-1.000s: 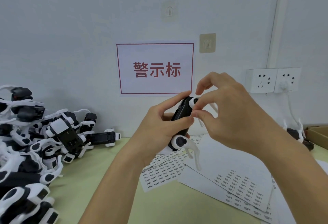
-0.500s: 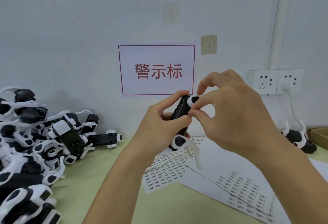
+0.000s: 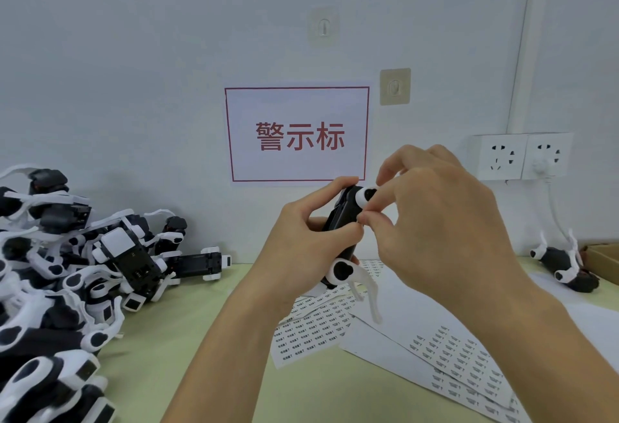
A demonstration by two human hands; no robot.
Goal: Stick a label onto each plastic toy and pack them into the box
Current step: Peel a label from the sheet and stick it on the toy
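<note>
- We see the green tabletop carrying a pile of unlabelled toys at left and label sheets in front.
- Our left hand grips the black-and-white toy above the sheets, fingers curled round it.
- Our right hand pinches at the toy's edge; the label itself is too small to see. We should hold the toy steady and press flat.
</note>
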